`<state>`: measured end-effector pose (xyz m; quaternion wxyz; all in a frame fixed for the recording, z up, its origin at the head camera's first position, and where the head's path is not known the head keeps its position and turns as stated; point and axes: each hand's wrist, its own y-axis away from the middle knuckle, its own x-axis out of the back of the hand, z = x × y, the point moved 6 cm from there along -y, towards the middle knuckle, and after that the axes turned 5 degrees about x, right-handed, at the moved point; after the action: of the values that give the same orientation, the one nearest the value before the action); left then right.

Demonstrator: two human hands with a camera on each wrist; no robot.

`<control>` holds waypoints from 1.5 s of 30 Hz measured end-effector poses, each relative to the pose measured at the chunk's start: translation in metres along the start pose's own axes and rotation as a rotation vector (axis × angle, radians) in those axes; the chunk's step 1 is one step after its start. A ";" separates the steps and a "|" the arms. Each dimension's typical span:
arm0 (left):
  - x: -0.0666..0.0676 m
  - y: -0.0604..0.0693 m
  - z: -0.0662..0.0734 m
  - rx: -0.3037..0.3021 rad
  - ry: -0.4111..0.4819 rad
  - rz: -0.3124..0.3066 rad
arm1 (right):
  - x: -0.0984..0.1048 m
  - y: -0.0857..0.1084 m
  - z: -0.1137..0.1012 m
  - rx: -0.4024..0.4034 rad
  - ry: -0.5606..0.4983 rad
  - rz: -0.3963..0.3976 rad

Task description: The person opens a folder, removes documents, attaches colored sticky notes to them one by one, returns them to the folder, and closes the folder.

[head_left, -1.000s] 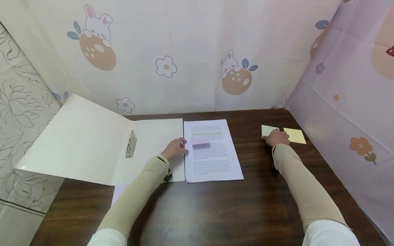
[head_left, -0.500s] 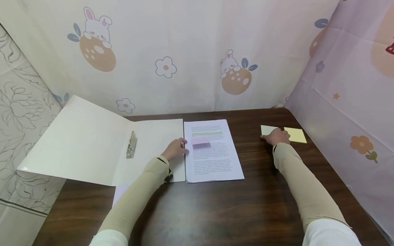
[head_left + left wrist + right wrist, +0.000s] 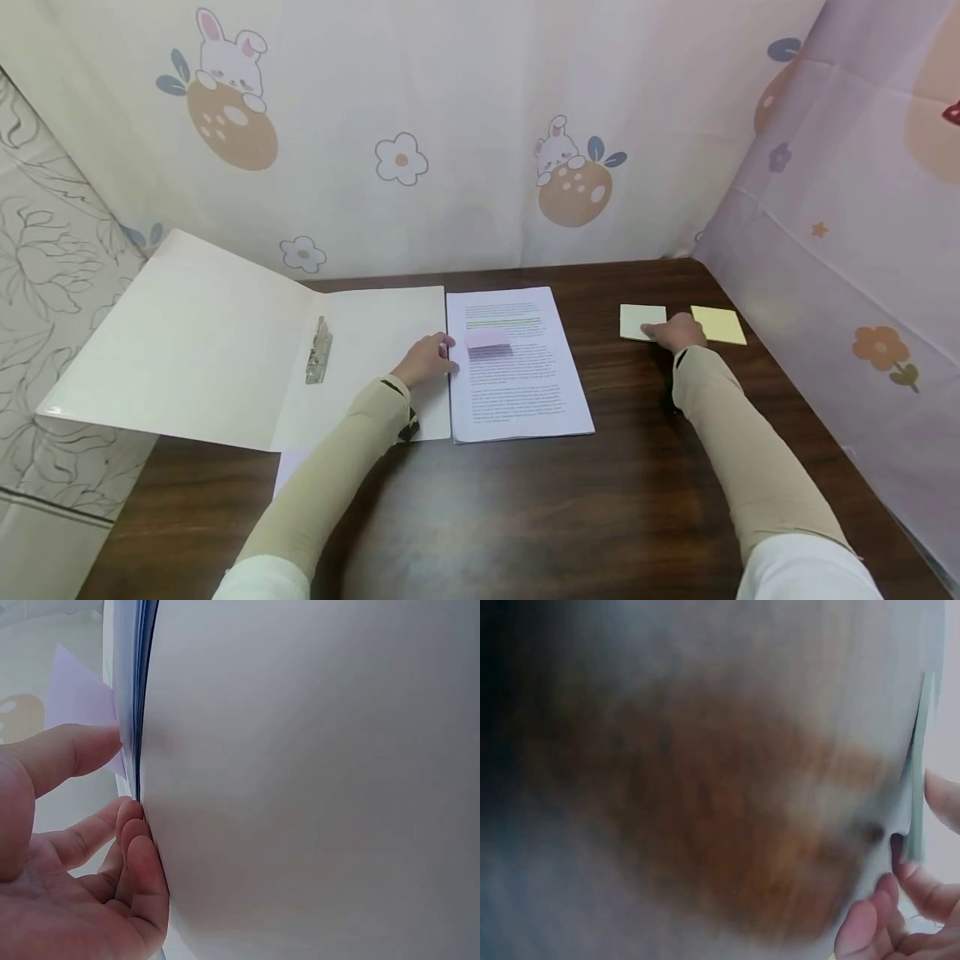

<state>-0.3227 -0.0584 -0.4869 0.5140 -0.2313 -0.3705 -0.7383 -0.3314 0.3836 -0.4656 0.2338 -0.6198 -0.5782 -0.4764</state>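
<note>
My left hand (image 3: 426, 360) rests at the left edge of a stack of printed paper (image 3: 517, 400). Its thumb lies on the top page and its curled fingers hold the stack's edge, as the left wrist view shows. A pink sticky note (image 3: 488, 338) stands partly raised on that page, near a green highlighted line. My right hand (image 3: 677, 333) pinches a pale green sticky note pad (image 3: 634, 319) at its lower right corner. In the right wrist view, thumb and index finger lie on opposite sides of the pad (image 3: 920, 772), which looks slightly tilted off the table.
A white binder (image 3: 375, 333) lies spread left of the papers, its cover raised, with a metal clip (image 3: 318, 352) inside. A yellow sticky note pad (image 3: 717, 325) sits right of my right hand. A lilac sheet (image 3: 288, 467) shows below the binder. Curtains border the dark wooden table (image 3: 525, 517).
My right hand has shifted the pale green pad a little to the left, away from the yellow pad, and more of it shows. My left hand has stayed at the paper edge.
</note>
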 end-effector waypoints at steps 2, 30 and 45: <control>0.000 0.000 0.001 -0.004 -0.003 0.001 | 0.002 0.000 -0.001 0.024 -0.043 0.021; 0.004 0.007 0.003 -0.004 0.029 -0.002 | -0.026 0.027 -0.056 0.133 -0.779 -0.166; 0.002 0.007 0.000 0.027 0.069 0.017 | -0.029 0.040 -0.070 0.169 -0.864 -0.199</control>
<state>-0.3172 -0.0604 -0.4831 0.5359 -0.2018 -0.3604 -0.7364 -0.3129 0.3018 -0.4494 -0.0261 -0.6820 -0.7163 -0.1454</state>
